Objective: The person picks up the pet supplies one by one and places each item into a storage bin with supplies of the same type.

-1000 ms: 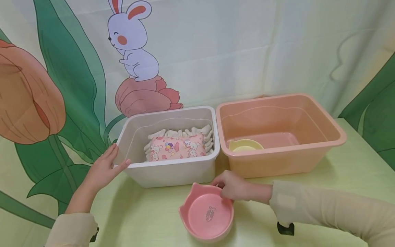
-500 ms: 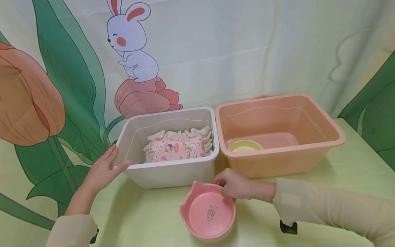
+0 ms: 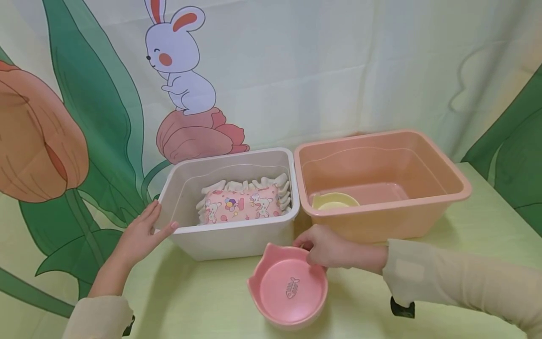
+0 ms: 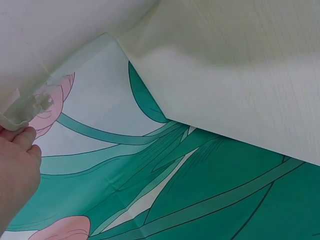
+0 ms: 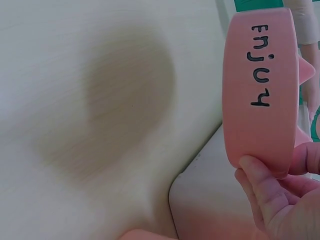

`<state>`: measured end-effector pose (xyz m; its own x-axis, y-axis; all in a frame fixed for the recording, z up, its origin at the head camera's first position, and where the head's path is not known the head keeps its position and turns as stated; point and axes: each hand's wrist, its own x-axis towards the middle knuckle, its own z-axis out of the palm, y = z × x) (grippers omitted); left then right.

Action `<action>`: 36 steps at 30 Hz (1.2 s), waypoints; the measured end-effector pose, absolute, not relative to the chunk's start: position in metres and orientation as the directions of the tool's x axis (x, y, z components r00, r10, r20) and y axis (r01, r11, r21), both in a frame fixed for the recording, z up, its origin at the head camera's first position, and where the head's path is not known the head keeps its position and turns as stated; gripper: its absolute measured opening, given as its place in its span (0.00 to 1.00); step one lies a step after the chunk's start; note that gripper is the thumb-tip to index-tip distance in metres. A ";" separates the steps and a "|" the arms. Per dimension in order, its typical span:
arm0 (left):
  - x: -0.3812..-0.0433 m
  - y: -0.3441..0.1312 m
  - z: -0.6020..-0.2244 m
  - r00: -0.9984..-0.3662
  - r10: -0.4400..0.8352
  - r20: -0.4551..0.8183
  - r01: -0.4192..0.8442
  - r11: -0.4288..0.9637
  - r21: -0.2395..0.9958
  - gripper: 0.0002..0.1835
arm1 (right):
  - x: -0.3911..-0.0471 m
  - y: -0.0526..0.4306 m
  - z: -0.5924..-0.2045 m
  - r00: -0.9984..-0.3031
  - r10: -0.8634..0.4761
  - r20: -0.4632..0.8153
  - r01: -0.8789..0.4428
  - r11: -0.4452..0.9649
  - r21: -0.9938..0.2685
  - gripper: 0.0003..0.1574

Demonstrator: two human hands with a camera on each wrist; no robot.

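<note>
My right hand (image 3: 323,247) pinches the rim of a pink cat-eared pet bowl (image 3: 277,301) in front of the two bins. A fish-bone mark shows inside the bowl in the head view. The right wrist view shows the word "Enjoy" on the outer wall of the bowl (image 5: 260,120), with fingers (image 5: 265,192) at its rim and a shadow on the table below. My left hand (image 3: 137,238) rests at the left front corner of a white bin (image 3: 237,242), thumb along the front rim. A pink printed cushion (image 3: 243,205) with pale ruffled edging lies inside that bin.
Right of the white bin stands a peach bin (image 3: 381,221) with a pale yellow bowl (image 3: 336,200) inside. Both bins stand on a light green table (image 3: 203,301). Behind them hangs a printed curtain (image 3: 296,70) with a rabbit and tulips.
The pink bowl and my right hand have shifted slightly right and toward the bins. My left hand stays at the white bin's corner.
</note>
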<state>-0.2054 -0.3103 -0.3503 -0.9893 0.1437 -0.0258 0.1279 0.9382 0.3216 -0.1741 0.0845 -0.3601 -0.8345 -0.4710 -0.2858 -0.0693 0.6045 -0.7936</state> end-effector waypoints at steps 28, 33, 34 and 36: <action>-0.207 -0.313 -0.354 -0.991 0.134 -0.024 0.119 0.938 0.326 0.44 | -0.177 0.094 -0.321 -0.832 -0.497 -0.247 -0.145 0.624 -0.768 0.23; -0.208 -0.313 -0.354 -0.991 0.133 -0.026 0.117 0.935 0.334 0.44 | -0.180 0.096 -0.316 -0.832 -0.506 -0.229 -0.172 0.626 -0.761 0.23; -0.208 -0.313 -0.354 -0.991 0.133 -0.026 0.117 0.935 0.335 0.44 | -0.181 0.097 -0.314 -0.831 -0.511 -0.221 -0.184 0.626 -0.758 0.23; -0.207 -0.313 -0.353 -0.991 0.133 -0.025 0.117 0.934 0.337 0.45 | -0.183 0.098 -0.311 -0.829 -0.520 -0.204 -0.215 0.634 -0.743 0.23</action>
<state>-0.2074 -0.3126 -0.3534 -0.9908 0.1331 -0.0254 0.1169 0.9343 0.3367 -0.1830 0.0980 -0.3112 -0.8293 -0.5203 -0.2039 -0.2153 0.6342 -0.7426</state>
